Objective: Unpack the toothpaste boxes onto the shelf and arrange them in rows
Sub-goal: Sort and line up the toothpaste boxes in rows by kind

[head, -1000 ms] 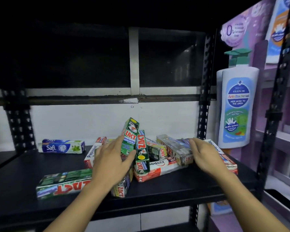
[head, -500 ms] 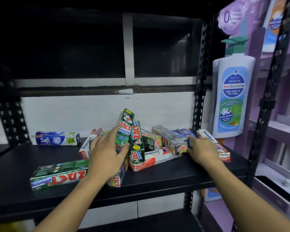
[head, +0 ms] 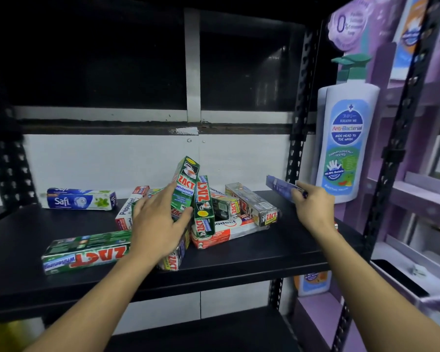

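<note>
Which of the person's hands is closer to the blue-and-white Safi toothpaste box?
Left. The left hand rests on the jumbled boxes right of the blue-and-white Safi toothpaste box; the right hand grips a purple box farther right.

Arms outstretched: left grip (head: 160, 224) splayed flat, right grip (head: 313, 207) curled closed.

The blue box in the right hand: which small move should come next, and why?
Probably lay the blue box flat on the bare shelf near the right hand to start a row. It is lifted clear of the pile, while the left hand rests on the leaning green ZACT box.
</note>
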A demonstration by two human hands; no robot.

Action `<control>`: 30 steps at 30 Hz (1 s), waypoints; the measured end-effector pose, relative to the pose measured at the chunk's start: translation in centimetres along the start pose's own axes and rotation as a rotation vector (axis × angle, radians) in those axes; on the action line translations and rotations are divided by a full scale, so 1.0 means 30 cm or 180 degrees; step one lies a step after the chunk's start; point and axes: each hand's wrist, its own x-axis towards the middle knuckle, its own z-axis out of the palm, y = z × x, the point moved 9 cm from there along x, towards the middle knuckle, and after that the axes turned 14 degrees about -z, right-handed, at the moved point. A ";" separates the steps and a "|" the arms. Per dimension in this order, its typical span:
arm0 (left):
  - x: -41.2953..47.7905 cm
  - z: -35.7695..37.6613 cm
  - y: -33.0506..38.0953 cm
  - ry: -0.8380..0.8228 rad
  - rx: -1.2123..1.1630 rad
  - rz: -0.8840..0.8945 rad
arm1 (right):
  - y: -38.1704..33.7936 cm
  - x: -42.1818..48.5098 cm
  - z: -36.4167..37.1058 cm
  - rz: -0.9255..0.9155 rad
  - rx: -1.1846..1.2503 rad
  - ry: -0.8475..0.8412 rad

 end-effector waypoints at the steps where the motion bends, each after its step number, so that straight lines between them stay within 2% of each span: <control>1: 0.001 0.000 0.000 -0.0020 -0.0014 0.0001 | -0.025 0.001 -0.012 -0.0053 0.0042 0.0045; 8: 0.026 -0.109 0.018 -0.0150 -0.0673 -0.0037 | -0.348 0.006 -0.018 -0.0792 0.0610 0.0097; 11: 0.071 -0.220 -0.014 -0.0246 -0.1569 -0.0380 | -0.507 -0.019 0.029 -0.0966 0.1244 -0.0058; 14: 0.129 -0.312 -0.118 -0.0433 -0.2661 -0.1022 | -0.657 -0.064 0.106 -0.1067 0.2000 -0.0488; 17: 0.154 -0.359 -0.254 -0.0957 -0.3862 -0.1590 | -0.788 -0.122 0.195 -0.1225 0.2487 -0.0968; 19: 0.146 -0.396 -0.331 -0.1244 -0.4337 -0.1656 | -0.859 -0.159 0.255 -0.1389 0.2587 -0.1295; 21: 0.123 -0.432 -0.413 -0.1280 -0.4272 -0.1700 | -0.913 -0.190 0.313 -0.1544 0.2596 -0.1571; 24: 0.094 -0.485 -0.545 -0.1034 -0.4116 -0.1713 | -0.967 -0.227 0.404 -0.1781 0.2314 -0.1894; 27: 0.075 -0.556 -0.651 -0.0412 -0.3817 -0.1713 | -0.996 -0.261 0.479 -0.2194 0.1617 -0.2045; 30: 0.043 -0.607 -0.727 0.0228 -0.3321 -0.1754 | -0.955 -0.239 0.476 -0.2086 0.1550 -0.1881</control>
